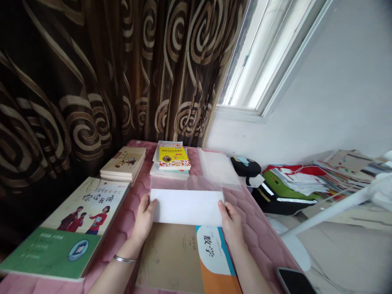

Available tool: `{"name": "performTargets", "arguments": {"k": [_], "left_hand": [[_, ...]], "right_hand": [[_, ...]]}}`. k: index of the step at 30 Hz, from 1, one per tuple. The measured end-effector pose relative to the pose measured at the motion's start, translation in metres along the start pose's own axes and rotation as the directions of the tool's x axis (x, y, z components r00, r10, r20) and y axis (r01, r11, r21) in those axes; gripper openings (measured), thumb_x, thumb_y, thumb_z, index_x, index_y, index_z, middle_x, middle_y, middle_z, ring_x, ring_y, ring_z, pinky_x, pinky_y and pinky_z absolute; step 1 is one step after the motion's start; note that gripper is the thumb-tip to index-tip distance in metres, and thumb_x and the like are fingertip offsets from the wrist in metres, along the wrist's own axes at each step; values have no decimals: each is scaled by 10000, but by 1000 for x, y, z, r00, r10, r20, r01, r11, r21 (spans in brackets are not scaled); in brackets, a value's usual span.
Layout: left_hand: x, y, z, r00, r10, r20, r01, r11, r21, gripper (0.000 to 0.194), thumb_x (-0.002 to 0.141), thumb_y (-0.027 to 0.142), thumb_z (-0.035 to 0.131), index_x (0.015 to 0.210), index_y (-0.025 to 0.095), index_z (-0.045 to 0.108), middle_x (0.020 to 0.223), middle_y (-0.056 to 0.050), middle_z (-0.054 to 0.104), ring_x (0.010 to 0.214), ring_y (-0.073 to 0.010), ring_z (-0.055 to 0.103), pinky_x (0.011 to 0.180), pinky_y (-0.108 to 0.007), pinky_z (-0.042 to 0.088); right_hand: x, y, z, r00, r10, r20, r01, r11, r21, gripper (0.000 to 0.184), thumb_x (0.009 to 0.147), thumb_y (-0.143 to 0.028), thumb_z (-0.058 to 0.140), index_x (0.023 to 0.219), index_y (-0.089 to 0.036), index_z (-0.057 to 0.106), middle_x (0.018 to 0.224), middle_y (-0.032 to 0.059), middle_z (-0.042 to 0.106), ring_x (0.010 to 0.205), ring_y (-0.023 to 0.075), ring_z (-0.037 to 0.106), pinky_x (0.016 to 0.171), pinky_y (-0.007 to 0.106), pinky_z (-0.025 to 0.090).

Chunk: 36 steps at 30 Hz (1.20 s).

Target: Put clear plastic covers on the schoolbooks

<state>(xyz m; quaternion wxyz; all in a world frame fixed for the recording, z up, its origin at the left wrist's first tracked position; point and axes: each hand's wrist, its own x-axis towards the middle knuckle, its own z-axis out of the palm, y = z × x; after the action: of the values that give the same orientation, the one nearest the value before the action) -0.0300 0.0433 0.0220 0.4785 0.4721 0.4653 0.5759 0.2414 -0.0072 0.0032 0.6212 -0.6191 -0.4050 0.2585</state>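
- Left hand [143,216]: pinching the left end of a white, flat, rectangular paper-like sheet [188,207], thumb on top.
- Right hand [232,220]: matching pinch at the right end. The opposed grip probably serves to hold the sheet taut and level.
- White sheet: located centrally, over the far part of a tan textbook with a blue, white and orange panel [171,257]. Transparent plastic film [190,182] shows beyond its far edge; attachment cannot be determined.
- Textbook: lies flat between the forearms, presumably for easy reach by both.
- Large green-and-cream paperback [70,228] and stacked small tan books [124,162]: set to the left, apparently leaving the middle free for handling.
- Support: pink quilted cover [260,228], whose padding likely lets items settle slightly.
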Motion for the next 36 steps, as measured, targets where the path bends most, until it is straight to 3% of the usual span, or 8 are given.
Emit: {"name": "performTargets", "arguments": {"k": [7, 22, 29, 36], "left_hand": [[4, -9, 0, 1000, -19, 5, 20, 999, -38, 350, 709, 487, 671, 896, 212, 559, 794, 7, 619, 728, -154, 575, 680, -249, 436], [2, -5, 1, 1000, -12, 20, 13, 998, -68, 307, 709, 432, 669, 894, 207, 571, 835, -12, 642, 780, -166, 602, 691, -254, 452], [2, -5, 1, 1000, 1, 24, 0, 999, -40, 310, 730, 440, 661, 917, 213, 564, 827, -7, 649, 778, -168, 610, 713, -259, 465], [1, -2, 1, 1000, 14, 18, -14, 1000, -10, 296, 746, 437, 641, 917, 208, 567, 828, -13, 647, 782, -173, 591, 725, -274, 460]], "right_hand": [[-3, -8, 1, 1000, -9, 13, 8, 998, 64, 416, 733, -612, 651, 724, -206, 563, 678, -13, 559, 645, 166, 488, 556, 251, 413], [-2, -2, 2, 999, -27, -26, 25, 997, -75, 457, 759, -650, 594, 663, -207, 533, 616, -24, 489, 598, 148, 428, 521, 248, 362], [-5, -10, 3, 1000, 3, 2, -4, 996, 89, 411, 745, -603, 646, 696, -213, 525, 658, -27, 520, 622, 152, 459, 551, 250, 391], [-4, -5, 2, 1000, 10, 5, -11, 999, 45, 431, 766, -605, 628, 659, -209, 496, 628, -32, 480, 597, 137, 420, 519, 242, 359]]}}
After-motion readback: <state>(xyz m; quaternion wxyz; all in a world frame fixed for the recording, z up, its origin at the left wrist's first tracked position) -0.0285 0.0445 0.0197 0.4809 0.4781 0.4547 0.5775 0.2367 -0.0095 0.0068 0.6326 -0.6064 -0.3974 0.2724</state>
